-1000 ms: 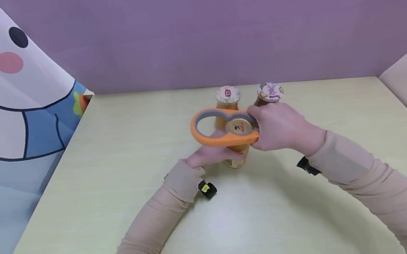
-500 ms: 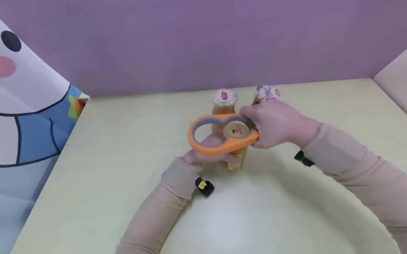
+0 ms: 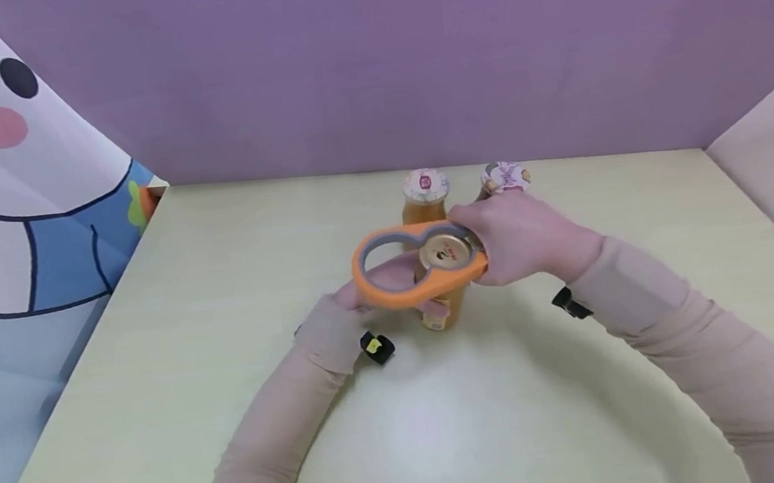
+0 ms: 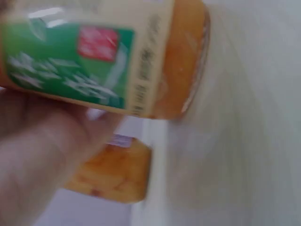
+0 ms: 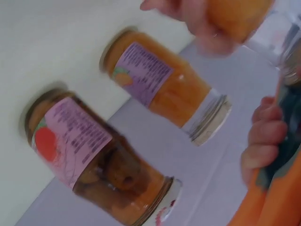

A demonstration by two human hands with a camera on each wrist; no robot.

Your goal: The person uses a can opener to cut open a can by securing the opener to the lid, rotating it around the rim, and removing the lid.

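Observation:
My left hand [image 3: 390,274] holds a glass jar [image 4: 70,61] of orange contents with a green label, near the middle of the table. Its gold lid [image 3: 445,251] sits inside the grey-lined ring of an orange jar opener [image 3: 393,301]. The right hand [image 3: 519,237] grips the opener by its right end, where the handles come together. In the right wrist view, curled fingers [image 5: 265,134] wrap the handles. The opener's second, larger ring hangs over my left hand and partly covers it.
Behind my hands stand two more jars: one with orange fruit [image 5: 160,84] at the left, and one with dark contents [image 5: 113,165] at the right, partly hidden by my right hand in the head view. A purple wall [image 3: 410,58] closes off the table's back edge.
The opener's free left end has swung toward me around the jar lid. Both hands and the jar have shifted slightly left, and the view has moved a little too.

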